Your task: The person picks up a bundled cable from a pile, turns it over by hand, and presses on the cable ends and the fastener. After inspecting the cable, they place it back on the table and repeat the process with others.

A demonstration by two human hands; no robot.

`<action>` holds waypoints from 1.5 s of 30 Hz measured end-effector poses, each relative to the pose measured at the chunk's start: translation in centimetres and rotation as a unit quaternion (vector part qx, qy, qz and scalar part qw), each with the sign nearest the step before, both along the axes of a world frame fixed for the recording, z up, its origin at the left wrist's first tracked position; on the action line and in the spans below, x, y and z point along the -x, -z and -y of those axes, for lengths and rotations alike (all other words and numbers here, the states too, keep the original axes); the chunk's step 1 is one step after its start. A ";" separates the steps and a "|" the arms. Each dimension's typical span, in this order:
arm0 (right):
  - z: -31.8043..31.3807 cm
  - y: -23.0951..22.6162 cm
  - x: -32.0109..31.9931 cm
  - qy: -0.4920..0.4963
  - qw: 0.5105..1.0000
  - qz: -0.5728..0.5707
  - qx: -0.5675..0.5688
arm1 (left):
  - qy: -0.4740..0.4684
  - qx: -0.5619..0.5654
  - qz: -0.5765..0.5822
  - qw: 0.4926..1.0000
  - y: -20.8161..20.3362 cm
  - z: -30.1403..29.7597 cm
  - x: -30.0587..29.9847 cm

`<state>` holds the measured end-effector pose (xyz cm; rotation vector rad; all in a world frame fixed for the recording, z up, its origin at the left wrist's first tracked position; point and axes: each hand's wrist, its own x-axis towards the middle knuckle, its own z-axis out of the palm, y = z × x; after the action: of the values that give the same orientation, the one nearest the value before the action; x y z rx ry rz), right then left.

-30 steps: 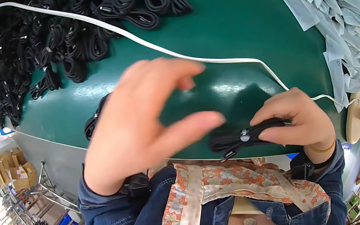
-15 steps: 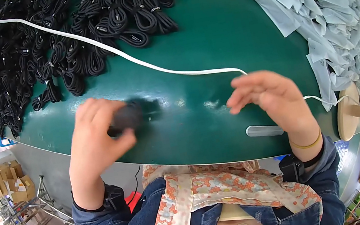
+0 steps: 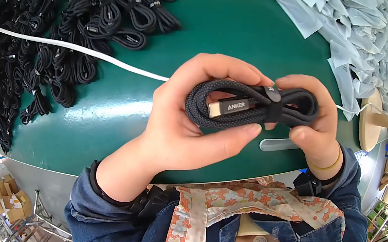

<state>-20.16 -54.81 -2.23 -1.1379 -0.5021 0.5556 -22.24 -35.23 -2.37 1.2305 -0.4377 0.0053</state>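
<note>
Hands (image 3: 179, 123) (image 3: 312, 126) now joined, both gripping coiled black cable (image 3: 248, 106).

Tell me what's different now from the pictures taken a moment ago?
Half a second ago the hands were apart, the left one closed on something dark. Now the left hand and right hand have come together and hold a coiled black braided cable between them, raised over the green table. The piles of black cable bundles, the white cord and the heap of clear plastic bags lie as before.
</note>
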 end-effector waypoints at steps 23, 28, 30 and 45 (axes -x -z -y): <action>-0.2 0.0 0.6 0.088 0.987 0.098 0.097 | 0.021 -0.011 0.036 0.999 0.8 -1.0 -0.1; -0.1 0.2 0.4 0.076 0.988 0.106 0.081 | 0.017 -0.008 0.035 0.999 0.7 -1.1 0.1; -0.1 0.3 0.4 0.069 0.987 0.119 0.077 | 0.015 0.000 0.034 0.999 0.8 -0.7 0.0; 0.8 -0.2 0.0 0.029 0.992 -0.041 0.116 | 0.036 -0.048 -0.244 0.968 -0.9 -1.1 0.7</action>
<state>-20.18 -55.61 -2.01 -1.3406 -0.3376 0.6197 -22.94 -34.15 -1.50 1.2605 -0.0508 -0.3787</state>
